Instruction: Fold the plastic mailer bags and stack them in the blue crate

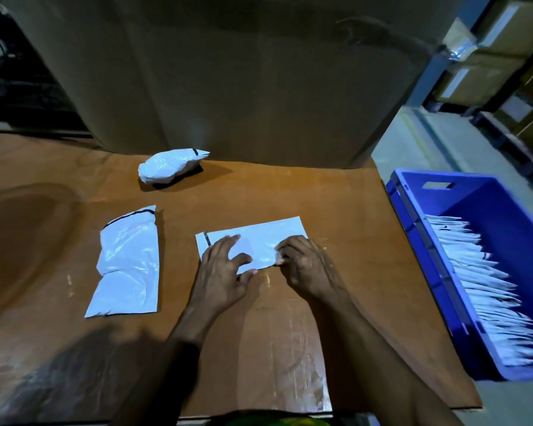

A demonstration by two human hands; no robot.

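Left hand [220,265] spread, fingers straight, pressing flat on the mailer bag [277,232] near the middle of the surface [351,241]. Right hand [305,265] just beside it, fingers curled, pinching that bag's near edge, seemingly to start or sharpen a fold.

Toward the left edge: a second mailer [128,265], rumpled, lying flat and unfolded, touched by nothing. Further back, close to the far edge and just in front of a tall cardboard box [228,72]: a third mailer [166,166], bunched into a lump. Off the right edge, standing lower than the surface: the blue crate [505,210], holding a long overlapping row of folded mailers [480,287].

Judged well along: plenty stacked in the crate, three bags left in sight, one in hand and two waiting. To do for the one in hand: finish the fold, carry it across to the crate.

Hard to tell: whether the bag in hand lies folded once or at full size, its near half covered by both hands. Cut off by the frame: the crate's right side and near corner, so no count of the stack. Blurred at the upper right: shelving [505,56] with cartons. Dark at the upper left, nothing readable.
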